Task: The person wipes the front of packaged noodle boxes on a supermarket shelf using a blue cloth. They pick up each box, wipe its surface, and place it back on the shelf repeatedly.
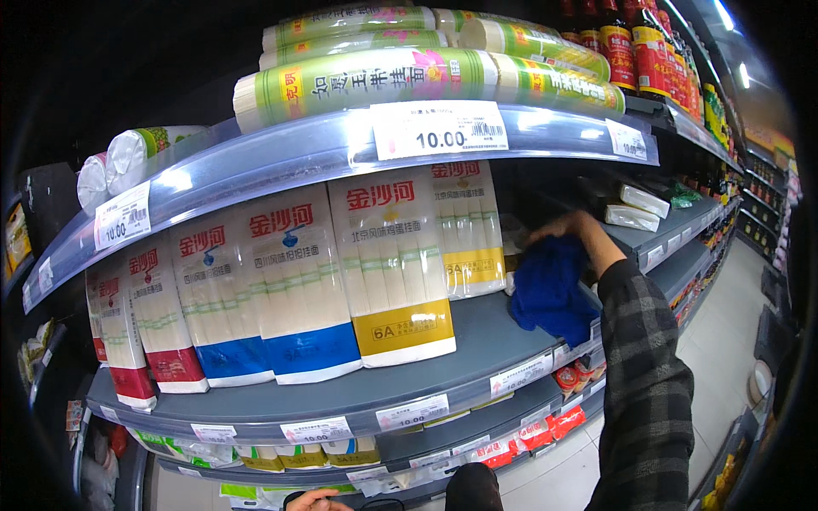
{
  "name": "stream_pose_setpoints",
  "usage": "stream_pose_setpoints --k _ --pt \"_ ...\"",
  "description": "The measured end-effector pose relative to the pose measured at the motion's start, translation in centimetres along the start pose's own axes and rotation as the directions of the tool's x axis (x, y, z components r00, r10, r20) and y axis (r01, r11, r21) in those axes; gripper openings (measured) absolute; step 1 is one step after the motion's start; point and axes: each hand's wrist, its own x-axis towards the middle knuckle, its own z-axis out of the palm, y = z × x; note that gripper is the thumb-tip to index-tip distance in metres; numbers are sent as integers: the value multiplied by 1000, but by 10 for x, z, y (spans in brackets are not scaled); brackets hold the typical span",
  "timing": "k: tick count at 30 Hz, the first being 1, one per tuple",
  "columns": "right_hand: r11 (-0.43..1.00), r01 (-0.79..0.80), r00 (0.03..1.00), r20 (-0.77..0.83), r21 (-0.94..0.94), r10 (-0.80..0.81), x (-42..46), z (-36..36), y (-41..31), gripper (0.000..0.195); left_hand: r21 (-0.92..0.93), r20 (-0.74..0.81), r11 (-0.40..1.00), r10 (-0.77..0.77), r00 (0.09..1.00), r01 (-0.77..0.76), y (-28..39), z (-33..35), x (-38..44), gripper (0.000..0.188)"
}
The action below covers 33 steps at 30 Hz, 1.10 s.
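My right hand (565, 226) grips the top of a crumpled blue cloth (551, 287) at the right end of the middle shelf (476, 326). Part of the cloth rests on the shelf surface and drapes toward its front edge. Just left of it stands a clear pack of dried noodles with a yellow base band (471, 236). A larger noodle pack (390, 268) stands in front, beside packs with blue bands (300, 287). At the bottom edge my left hand (317, 501) shows only in part, low before the shelving; what its fingers do is cut off.
Overhead, a shelf with a clear plastic front strip (307, 175) carries rolled noodle packs (370, 80). Red-labelled bottles (618, 54) stand at the upper right. Two white packs (632, 216) lie on the adjoining shelf. Lower shelves hold red packets (535, 434). A tiled aisle floor (709, 358) runs along the right.
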Motion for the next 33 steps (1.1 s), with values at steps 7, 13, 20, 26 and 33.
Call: stream_pose_setpoints --k 7,13,20,26,33 --pt "898 -182 983 70 401 168 -63 37 -39 90 -33 -14 999 -23 1000 22 -10 6 -9 33" --pt "496 -136 972 18 857 236 -94 60 -64 101 -33 -30 998 -46 998 45 -14 1 -19 35" --pt "748 202 948 -317 632 11 -38 49 -15 71 -82 -53 995 -60 997 55 -27 -8 -14 35" --pt "502 -141 988 151 853 21 -24 48 -29 49 -76 -63 996 -57 996 52 -37 -5 -8 34" --pt "97 40 999 -40 994 5 -51 77 -24 44 -56 -51 996 -67 996 64 -31 20 4 27"
